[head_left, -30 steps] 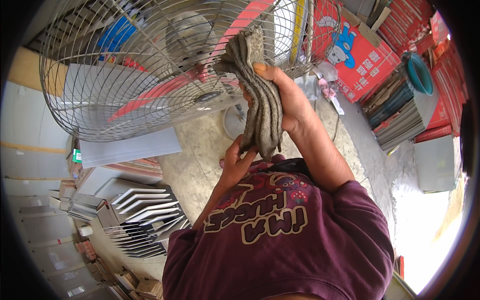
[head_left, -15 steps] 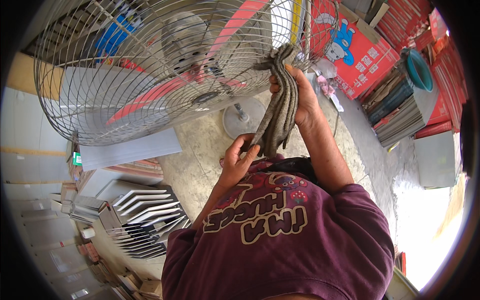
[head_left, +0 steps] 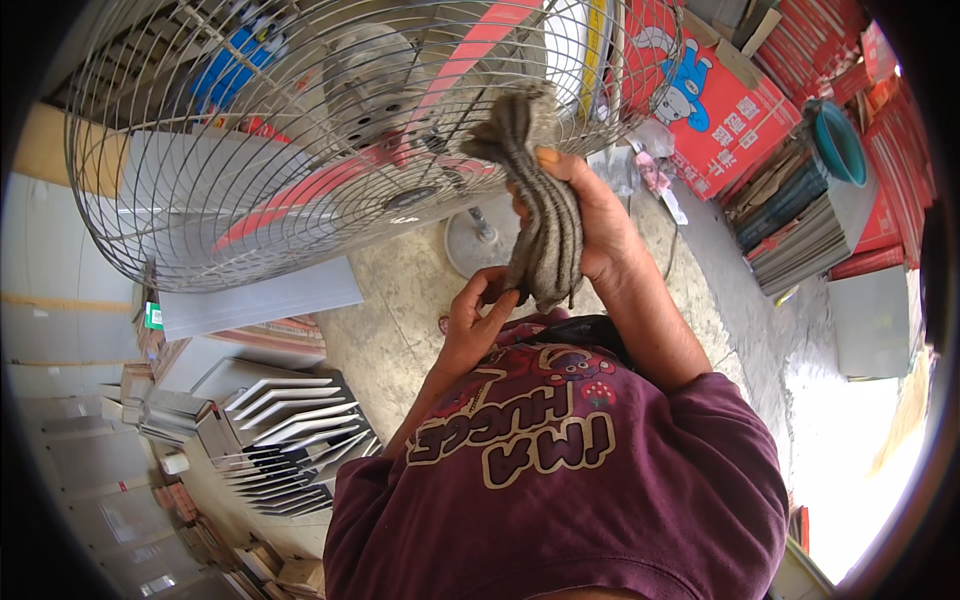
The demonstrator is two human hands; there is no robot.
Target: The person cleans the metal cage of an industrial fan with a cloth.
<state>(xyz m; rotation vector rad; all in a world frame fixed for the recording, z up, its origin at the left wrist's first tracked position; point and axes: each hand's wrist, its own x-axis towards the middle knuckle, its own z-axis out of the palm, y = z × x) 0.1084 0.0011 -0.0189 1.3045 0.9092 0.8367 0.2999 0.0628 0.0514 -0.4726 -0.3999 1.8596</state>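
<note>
A large standing fan with a round wire guard (head_left: 300,200) and red blades (head_left: 330,180) fills the upper left. My right hand (head_left: 595,225) grips a grey striped cloth (head_left: 540,220), and the cloth's top is pressed against the guard's lower right wires. The cloth hangs down in a long fold. My left hand (head_left: 475,320) is below it, fingers pinching the cloth's lower end. My maroon printed shirt (head_left: 560,470) covers the lower middle of the view.
The fan's round base (head_left: 480,240) stands on a concrete floor (head_left: 400,310). Stacked grey metal sheets (head_left: 270,420) lie at lower left. Red cartons (head_left: 720,100) and piled boards (head_left: 800,230) line the right side, with a teal bowl (head_left: 838,140) on top.
My right hand moved the cloth across the guard, right and then back left, and it now presses near the lower rim. My left hand stayed at the cloth's bottom end.
</note>
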